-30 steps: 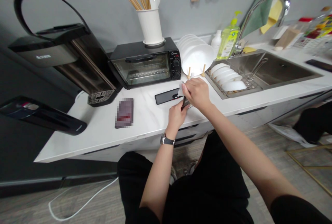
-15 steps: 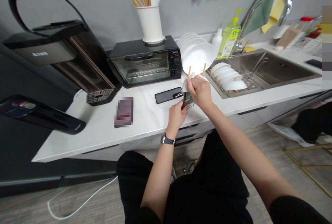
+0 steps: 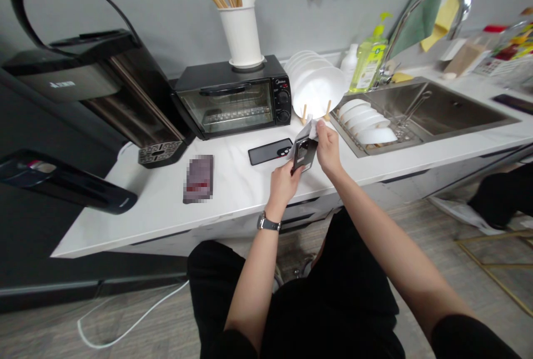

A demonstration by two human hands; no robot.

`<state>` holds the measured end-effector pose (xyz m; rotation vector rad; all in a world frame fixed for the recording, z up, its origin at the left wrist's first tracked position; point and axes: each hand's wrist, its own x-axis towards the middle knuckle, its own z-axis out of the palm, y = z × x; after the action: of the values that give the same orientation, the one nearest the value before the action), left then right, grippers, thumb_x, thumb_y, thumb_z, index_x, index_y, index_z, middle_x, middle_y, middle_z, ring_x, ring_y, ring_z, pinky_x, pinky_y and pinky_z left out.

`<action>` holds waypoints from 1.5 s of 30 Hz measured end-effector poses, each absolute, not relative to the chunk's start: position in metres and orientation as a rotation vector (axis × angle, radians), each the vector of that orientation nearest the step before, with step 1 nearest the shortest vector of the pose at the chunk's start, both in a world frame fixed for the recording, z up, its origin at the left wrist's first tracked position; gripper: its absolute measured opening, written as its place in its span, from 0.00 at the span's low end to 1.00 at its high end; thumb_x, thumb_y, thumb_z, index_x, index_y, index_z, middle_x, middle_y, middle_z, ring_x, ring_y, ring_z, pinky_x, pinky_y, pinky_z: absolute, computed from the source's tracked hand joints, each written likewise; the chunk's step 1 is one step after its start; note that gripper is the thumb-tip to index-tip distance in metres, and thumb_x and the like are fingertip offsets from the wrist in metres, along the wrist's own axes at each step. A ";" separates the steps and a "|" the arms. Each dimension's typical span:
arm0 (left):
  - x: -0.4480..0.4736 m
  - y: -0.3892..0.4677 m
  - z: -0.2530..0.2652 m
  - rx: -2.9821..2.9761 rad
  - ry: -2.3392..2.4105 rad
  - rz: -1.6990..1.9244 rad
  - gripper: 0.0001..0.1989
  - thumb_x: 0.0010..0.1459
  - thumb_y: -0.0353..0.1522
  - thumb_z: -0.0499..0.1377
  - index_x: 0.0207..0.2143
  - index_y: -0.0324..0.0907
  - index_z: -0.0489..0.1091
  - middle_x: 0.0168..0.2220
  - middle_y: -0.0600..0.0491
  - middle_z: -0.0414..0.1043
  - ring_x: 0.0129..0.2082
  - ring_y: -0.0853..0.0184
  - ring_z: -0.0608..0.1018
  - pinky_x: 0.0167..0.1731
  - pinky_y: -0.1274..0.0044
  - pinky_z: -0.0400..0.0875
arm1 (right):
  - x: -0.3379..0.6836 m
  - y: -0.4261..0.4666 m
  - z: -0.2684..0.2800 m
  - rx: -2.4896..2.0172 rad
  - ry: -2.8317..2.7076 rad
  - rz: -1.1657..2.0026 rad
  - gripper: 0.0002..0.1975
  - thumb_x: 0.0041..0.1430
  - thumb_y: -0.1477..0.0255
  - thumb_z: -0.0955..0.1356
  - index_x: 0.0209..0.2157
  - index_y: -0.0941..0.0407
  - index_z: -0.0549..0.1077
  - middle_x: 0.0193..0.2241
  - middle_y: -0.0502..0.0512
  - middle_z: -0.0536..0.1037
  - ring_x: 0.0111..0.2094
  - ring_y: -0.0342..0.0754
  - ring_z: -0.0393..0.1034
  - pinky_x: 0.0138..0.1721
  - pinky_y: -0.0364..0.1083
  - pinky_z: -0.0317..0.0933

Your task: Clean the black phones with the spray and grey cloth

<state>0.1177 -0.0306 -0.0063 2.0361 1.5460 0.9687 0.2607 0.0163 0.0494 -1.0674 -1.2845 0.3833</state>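
My left hand [image 3: 285, 183] grips a dark smartphone [image 3: 305, 153] by its lower end, above the counter's front part. The phone is tilted, with its camera side showing. My right hand [image 3: 328, 147] is closed on a white tissue [image 3: 310, 128], which lies against the phone's upper end. Part of the tissue hangs behind the phone. Just left of the phone, a black phone case [image 3: 270, 152] with camera cutouts lies flat on the counter. Farther left on the counter is a dark pixelated item [image 3: 199, 179], its kind unclear.
On the white counter [image 3: 237, 192] stand a black drinks machine [image 3: 137, 98], a dark bottle-shaped object [image 3: 70, 181] and a toaster oven [image 3: 233, 104] bearing a utensil holder [image 3: 241, 34]. White plates [image 3: 318, 92] stand in a rack. Bowls [image 3: 377, 137] sit by the sink [image 3: 453, 115].
My right hand has shifted slightly right and opened up the view of the phone's camera end. More of the tissue shows. My left hand has barely moved.
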 end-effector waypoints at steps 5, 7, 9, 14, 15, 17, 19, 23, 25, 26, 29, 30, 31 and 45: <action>0.118 -0.031 -0.004 2.026 1.547 0.968 0.09 0.69 0.37 0.61 0.46 0.44 0.79 0.35 0.50 0.84 0.33 0.62 0.82 0.34 0.76 0.67 | 0.258 0.003 0.064 -1.249 -1.449 0.061 0.31 0.75 0.47 0.53 0.21 0.51 0.55 0.18 0.47 0.58 0.22 0.45 0.53 0.28 0.48 0.44; 0.118 -0.031 -0.003 2.041 1.553 0.951 0.10 0.69 0.37 0.61 0.47 0.45 0.79 0.35 0.50 0.84 0.33 0.61 0.82 0.35 0.76 0.67 | 0.253 -0.007 0.075 -1.310 -1.635 -0.153 0.29 0.77 0.56 0.55 0.22 0.52 0.62 0.21 0.51 0.66 0.25 0.46 0.59 0.30 0.49 0.46; 0.118 -0.031 -0.001 2.071 1.568 0.922 0.09 0.69 0.35 0.61 0.47 0.44 0.79 0.36 0.50 0.84 0.34 0.61 0.82 0.36 0.75 0.68 | 0.248 -0.014 0.084 -1.291 -1.830 -0.333 0.27 0.77 0.63 0.57 0.23 0.54 0.67 0.24 0.54 0.72 0.30 0.48 0.64 0.34 0.50 0.49; 0.118 -0.031 -0.001 2.099 1.585 0.905 0.08 0.69 0.33 0.61 0.47 0.43 0.78 0.37 0.49 0.84 0.35 0.60 0.82 0.37 0.75 0.68 | 0.246 -0.010 0.078 -1.125 -2.033 -0.577 0.24 0.78 0.65 0.57 0.29 0.55 0.73 0.27 0.55 0.76 0.34 0.51 0.65 0.41 0.52 0.52; 0.118 -0.031 -0.001 2.100 1.577 0.913 0.09 0.69 0.33 0.61 0.48 0.44 0.78 0.38 0.49 0.84 0.36 0.60 0.83 0.37 0.75 0.68 | 0.248 -0.007 0.072 -1.094 -2.015 -0.601 0.24 0.78 0.64 0.56 0.30 0.54 0.73 0.28 0.55 0.76 0.35 0.51 0.64 0.41 0.52 0.51; 0.119 -0.031 -0.002 2.108 1.560 0.918 0.09 0.69 0.33 0.60 0.49 0.44 0.79 0.39 0.49 0.84 0.37 0.60 0.83 0.38 0.75 0.68 | 0.253 -0.001 0.058 -1.010 -1.939 -0.646 0.27 0.79 0.61 0.53 0.31 0.54 0.73 0.29 0.57 0.75 0.35 0.52 0.63 0.41 0.53 0.51; 0.119 -0.031 -0.002 2.110 1.544 0.918 0.10 0.69 0.33 0.61 0.50 0.45 0.79 0.39 0.49 0.84 0.37 0.60 0.83 0.38 0.75 0.69 | 0.256 0.004 0.047 -0.926 -1.837 -0.667 0.29 0.78 0.59 0.51 0.31 0.53 0.72 0.31 0.58 0.75 0.36 0.53 0.63 0.41 0.54 0.52; 0.118 -0.031 -0.003 2.064 1.529 0.956 0.10 0.69 0.34 0.61 0.50 0.45 0.79 0.38 0.50 0.84 0.35 0.61 0.83 0.36 0.76 0.68 | 0.252 0.010 0.045 -0.931 -1.715 -0.556 0.26 0.78 0.64 0.52 0.28 0.52 0.68 0.28 0.56 0.71 0.34 0.52 0.62 0.38 0.52 0.52; 0.118 -0.030 -0.004 2.040 1.536 0.966 0.10 0.70 0.36 0.61 0.49 0.45 0.80 0.36 0.50 0.84 0.33 0.62 0.82 0.35 0.76 0.68 | 0.251 0.012 0.052 -0.968 -1.706 -0.475 0.25 0.78 0.66 0.53 0.25 0.52 0.65 0.25 0.54 0.67 0.31 0.50 0.61 0.35 0.51 0.51; 0.118 -0.030 -0.004 2.032 1.542 0.968 0.10 0.70 0.37 0.61 0.47 0.45 0.80 0.35 0.50 0.84 0.32 0.62 0.82 0.34 0.76 0.68 | 0.251 0.013 0.056 -0.976 -1.714 -0.441 0.25 0.78 0.66 0.54 0.24 0.52 0.64 0.23 0.52 0.66 0.30 0.49 0.60 0.34 0.51 0.50; 0.119 -0.030 -0.006 2.020 1.545 0.981 0.10 0.70 0.38 0.61 0.45 0.44 0.79 0.33 0.51 0.83 0.31 0.63 0.81 0.33 0.76 0.67 | 0.255 0.017 0.065 -0.974 -1.756 -0.371 0.25 0.78 0.65 0.55 0.23 0.52 0.60 0.21 0.50 0.63 0.27 0.47 0.58 0.32 0.50 0.48; 0.119 -0.030 -0.007 2.020 1.542 0.988 0.10 0.69 0.39 0.61 0.44 0.44 0.79 0.33 0.51 0.83 0.31 0.63 0.81 0.33 0.76 0.67 | 0.257 0.017 0.066 -0.970 -1.764 -0.362 0.25 0.78 0.65 0.55 0.22 0.52 0.59 0.20 0.49 0.62 0.26 0.46 0.57 0.31 0.50 0.48; 0.119 -0.030 -0.007 2.023 1.539 0.994 0.10 0.69 0.39 0.61 0.44 0.44 0.79 0.33 0.51 0.83 0.31 0.63 0.81 0.33 0.76 0.67 | 0.258 0.017 0.067 -0.968 -1.764 -0.362 0.25 0.78 0.65 0.55 0.22 0.52 0.58 0.20 0.49 0.61 0.25 0.46 0.57 0.31 0.49 0.48; 0.119 -0.032 -0.006 2.047 1.547 0.994 0.10 0.70 0.38 0.61 0.47 0.44 0.79 0.34 0.49 0.84 0.32 0.61 0.82 0.33 0.75 0.66 | 0.256 0.015 0.055 -1.021 -1.457 0.076 0.30 0.75 0.46 0.53 0.24 0.51 0.52 0.21 0.46 0.56 0.24 0.43 0.52 0.29 0.48 0.47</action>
<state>0.1193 -0.0315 -0.0058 2.0467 1.5467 0.9940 0.2556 0.0153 0.0550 -1.0213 -1.4569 0.0763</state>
